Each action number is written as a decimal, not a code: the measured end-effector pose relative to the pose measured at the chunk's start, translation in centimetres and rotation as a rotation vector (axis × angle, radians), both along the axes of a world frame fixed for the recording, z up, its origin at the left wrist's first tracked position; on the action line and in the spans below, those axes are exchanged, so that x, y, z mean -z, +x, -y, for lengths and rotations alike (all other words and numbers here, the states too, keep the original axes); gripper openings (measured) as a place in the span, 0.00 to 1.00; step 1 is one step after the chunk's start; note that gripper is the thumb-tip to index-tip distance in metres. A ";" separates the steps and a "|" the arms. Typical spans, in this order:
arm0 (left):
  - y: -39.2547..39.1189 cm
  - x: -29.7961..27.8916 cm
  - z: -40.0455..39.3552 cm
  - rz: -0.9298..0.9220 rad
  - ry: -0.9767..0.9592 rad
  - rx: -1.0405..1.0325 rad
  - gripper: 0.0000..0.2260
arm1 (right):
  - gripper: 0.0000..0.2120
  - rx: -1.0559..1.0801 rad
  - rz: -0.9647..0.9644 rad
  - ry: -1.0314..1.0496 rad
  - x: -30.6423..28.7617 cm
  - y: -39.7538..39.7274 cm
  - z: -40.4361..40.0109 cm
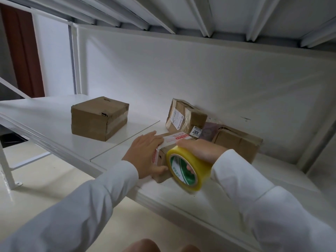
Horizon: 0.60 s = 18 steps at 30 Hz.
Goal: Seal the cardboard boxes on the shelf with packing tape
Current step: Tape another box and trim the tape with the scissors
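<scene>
Near the front edge of the white metal shelf (54, 124), the right hand (201, 149) grips the round roll of yellowish clear packing tape (187, 169), fingers curled through its core, probably to draw tape over the small brown cardboard box with red-printed tape (163, 155). The left hand (145, 151) lies spread on this box, thumb on its near side, seemingly steadying it. Farther back, a plain brown taped cardboard box (99, 118) stands toward the left end, and two labelled brown cardboard boxes (185, 115) lean at the back edge
</scene>
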<state>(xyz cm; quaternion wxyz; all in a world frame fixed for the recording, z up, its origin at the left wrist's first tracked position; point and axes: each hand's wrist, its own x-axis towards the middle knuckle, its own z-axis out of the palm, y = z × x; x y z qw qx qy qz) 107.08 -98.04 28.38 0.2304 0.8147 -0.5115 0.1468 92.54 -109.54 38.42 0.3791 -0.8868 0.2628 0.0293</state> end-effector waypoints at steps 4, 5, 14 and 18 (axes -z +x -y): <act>0.3 0.8 -0.9 0.110 -0.347 0.109 0.23 | 0.19 0.012 0.014 0.004 0.2 0.2 0.1; 0.4 0.3 -0.9 0.035 -0.411 0.092 0.20 | 0.22 0.017 0.007 0.004 0.3 0.3 0.1; 0.6 -1.2 2.3 -0.339 0.008 -0.039 0.26 | 0.26 0.028 0.057 0.041 1.7 0.1 0.8; 0.7 -1.3 2.1 -0.406 0.003 -0.027 0.29 | 0.30 0.152 0.045 0.112 5.3 -0.3 1.4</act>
